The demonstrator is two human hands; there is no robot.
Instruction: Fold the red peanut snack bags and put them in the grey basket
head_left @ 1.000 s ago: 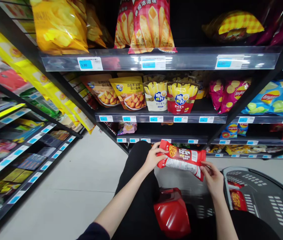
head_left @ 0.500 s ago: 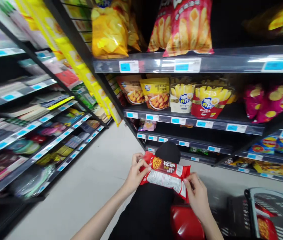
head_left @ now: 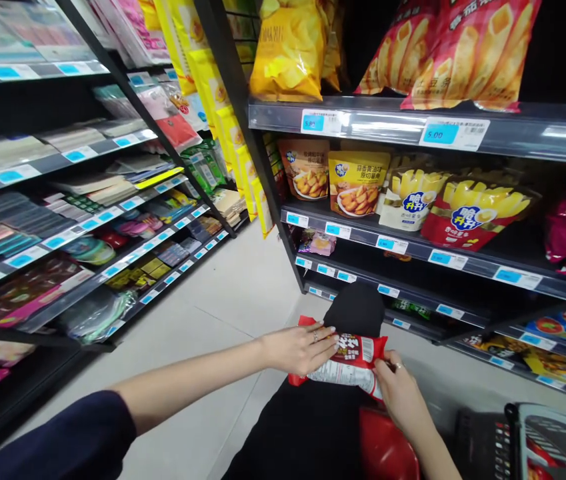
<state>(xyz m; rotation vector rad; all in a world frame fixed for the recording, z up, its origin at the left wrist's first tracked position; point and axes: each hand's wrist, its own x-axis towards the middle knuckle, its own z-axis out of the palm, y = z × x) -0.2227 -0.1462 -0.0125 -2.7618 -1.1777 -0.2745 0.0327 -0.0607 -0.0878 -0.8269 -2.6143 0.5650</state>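
Both hands hold a red snack packet point(head_left: 351, 359) low in front of me, over my black-trousered knee point(head_left: 357, 310). My left hand point(head_left: 300, 347) lies flat across the packet's left half, fingers spread over its front. At the packet's right end my right hand point(head_left: 397, 393) pinches it between thumb and fingers. The packet shows a white label panel and printed characters.
Snack shelves point(head_left: 413, 248) with yellow and red bags stand right ahead. A second rack point(head_left: 87, 220) of flat goods runs along the left. A pale floor aisle point(head_left: 223, 300) lies between. A dark shopping basket point(head_left: 553, 443) and a red object point(head_left: 385, 450) sit at lower right.
My view has swung left and the basket has slid toward the right edge. The packet sits lower, and my left hand has shifted from gripping its end to lying across its front.
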